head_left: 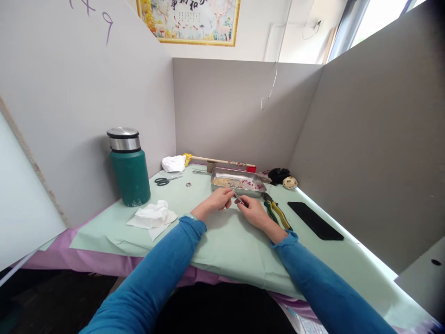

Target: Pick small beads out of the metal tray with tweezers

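Note:
Just in front of the metal tray (216, 189), my left hand (219, 199) is closed in a pinch; whatever it holds is too small to make out. My right hand (253, 212) grips a slim silver tool (238, 197), perhaps tweezers, whose tip points toward the left fingertips. Pale beads (225, 182) and red and pink beads (252, 184) lie loose in the tray. Pliers (278, 214) with yellow and green handles rest right beside my right hand, jaws toward the tray.
Left are a green bottle (129, 174), crumpled tissue (155, 215) and scissors (163, 181). A beaded stick (222, 161), small brown cup (211, 166) and red box (251, 169) sit behind the tray. A black phone-like slab (314, 221) lies right. Grey partitions (239, 106) enclose the table.

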A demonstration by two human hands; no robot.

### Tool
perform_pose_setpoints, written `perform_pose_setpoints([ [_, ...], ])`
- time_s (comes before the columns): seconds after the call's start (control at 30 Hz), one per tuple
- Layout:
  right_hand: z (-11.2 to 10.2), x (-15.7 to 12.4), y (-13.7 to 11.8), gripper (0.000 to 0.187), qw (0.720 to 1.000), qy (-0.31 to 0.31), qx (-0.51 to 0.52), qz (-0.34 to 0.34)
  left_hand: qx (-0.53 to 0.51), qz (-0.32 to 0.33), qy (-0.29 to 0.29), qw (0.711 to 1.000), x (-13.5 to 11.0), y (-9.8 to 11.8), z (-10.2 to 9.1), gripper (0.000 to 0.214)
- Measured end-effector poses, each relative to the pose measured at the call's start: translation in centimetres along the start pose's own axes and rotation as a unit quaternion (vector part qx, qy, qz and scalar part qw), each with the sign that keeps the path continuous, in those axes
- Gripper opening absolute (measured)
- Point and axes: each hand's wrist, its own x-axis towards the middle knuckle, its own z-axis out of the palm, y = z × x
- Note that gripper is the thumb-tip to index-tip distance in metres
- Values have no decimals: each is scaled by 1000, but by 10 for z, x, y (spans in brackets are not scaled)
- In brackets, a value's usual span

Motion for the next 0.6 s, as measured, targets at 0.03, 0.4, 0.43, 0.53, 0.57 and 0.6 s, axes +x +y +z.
perform_pose_setpoints([
  [0.03,0,0,0,26,1000,-1,1,1,2,-1,2,1000,0,0,0,26],
  [0.4,-2,-1,-5,29,1000,-3,14,14,10,-11,34,999,2,-1,0,22],
  [0.43,-2,-1,-5,28,1000,0,15,16,19,-11,36,999,3,-1,-1,24],
  [0.53,-2,-1,-5,28,1000,4,16,16,39,-6,42,998,4,-1,-2,29],
  [0.57,-2,-1,-6,28,1000,4,15,16,43,-3,44,998,4,-1,-2,30],
  [0.6,-2,-1,-6,28,1000,3,13,16,46,0,46,998,4,-1,-2,31],
])
